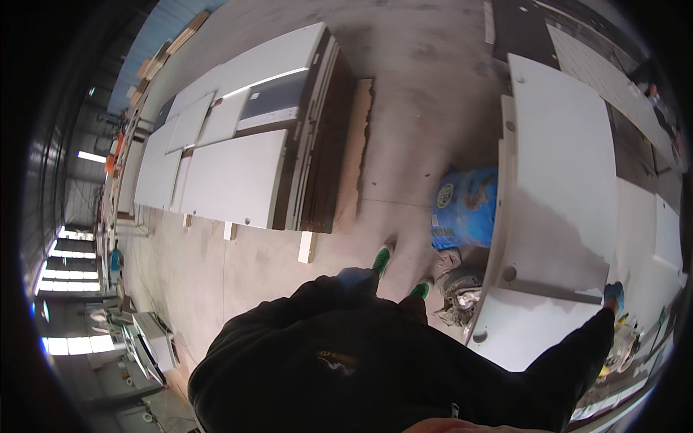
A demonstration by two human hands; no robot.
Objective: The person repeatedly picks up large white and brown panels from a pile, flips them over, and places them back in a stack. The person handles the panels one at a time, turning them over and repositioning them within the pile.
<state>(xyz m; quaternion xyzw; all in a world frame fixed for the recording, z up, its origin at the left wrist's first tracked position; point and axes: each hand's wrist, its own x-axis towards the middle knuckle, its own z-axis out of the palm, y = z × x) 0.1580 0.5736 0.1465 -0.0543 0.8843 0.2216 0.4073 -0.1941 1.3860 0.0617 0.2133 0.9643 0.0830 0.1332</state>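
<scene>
My right hand (613, 295), in a blue glove, is stretched out to the right. It lies at the corner of a large white panel (559, 166) with round holes along its edges; I cannot tell whether it grips or only touches it. A second white panel (530, 321) lies partly beneath the first, nearer to me. Down in front of my body is my left hand (354, 278), also in a pale blue glove. A dark sleeve hides part of it, and its fingers do not show clearly. Nothing can be made out in it.
To the left, a low stack of white and dark boards (231, 169) rests on wooden blocks (307, 247). A blue sack (465, 208) and a crumpled grey bag (460, 297) stand on the floor beside the panels. Small items (625, 346) lie beyond my right forearm.
</scene>
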